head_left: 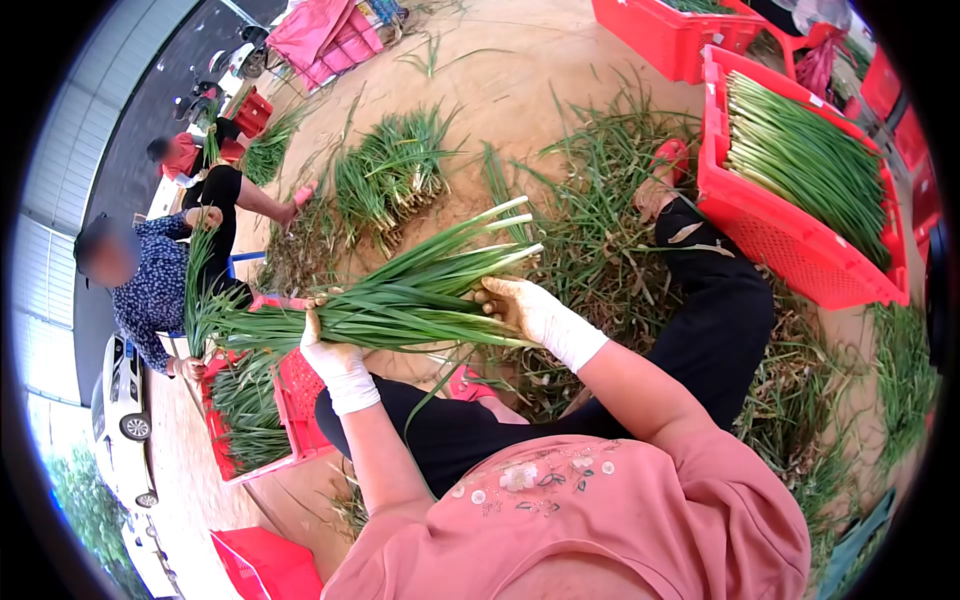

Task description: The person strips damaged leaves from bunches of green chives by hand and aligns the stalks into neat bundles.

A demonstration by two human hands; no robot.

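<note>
A bundle of long green stalks (400,300) with white ends lies across both of my hands, above my lap. My left hand (330,350), in a pale glove, is closed round the leafy part on the left. My right hand (515,308), gloved too, grips the bundle near its white ends, which point to the right and spread apart. The leaf tips reach left over a red crate (300,395) that holds more green stalks. A loose pile of stalks (395,170) rests on the ground beyond the bundle.
Right of my knee, a red crate (790,235) holds neatly laid stalks; another red crate (655,35) stands behind it. Leaf scraps (610,230) cover the ground around my legs. Two people sit at the left, the nearer one in a patterned shirt (160,270) holding stalks.
</note>
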